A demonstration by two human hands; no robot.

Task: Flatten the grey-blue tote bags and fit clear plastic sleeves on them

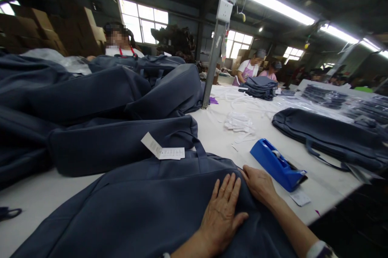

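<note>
A large dark blue bag (pixel 145 209) lies flat in front of me, its strap and seam toward the far side. My left hand (pixel 222 213) rests palm down on it, fingers stretched out and thumb apart. At the bag's right edge is my right hand (pixel 259 183), its fingers curled and pressed against the rim; the fingertips are partly hidden behind the fabric. White paper tags (pixel 171 153) lie over the bag's far edge near the handle. Just right of my right hand stands a blue tape dispenser (pixel 277 165).
More dark blue bags (pixel 91 92) pile up at the left, and another bag (pixel 330 133) lies at the right. A metal post (pixel 212 64) with sockets rises from the white table (pixel 330 189). White strips (pixel 239 122) lie mid-table. Several people work beyond.
</note>
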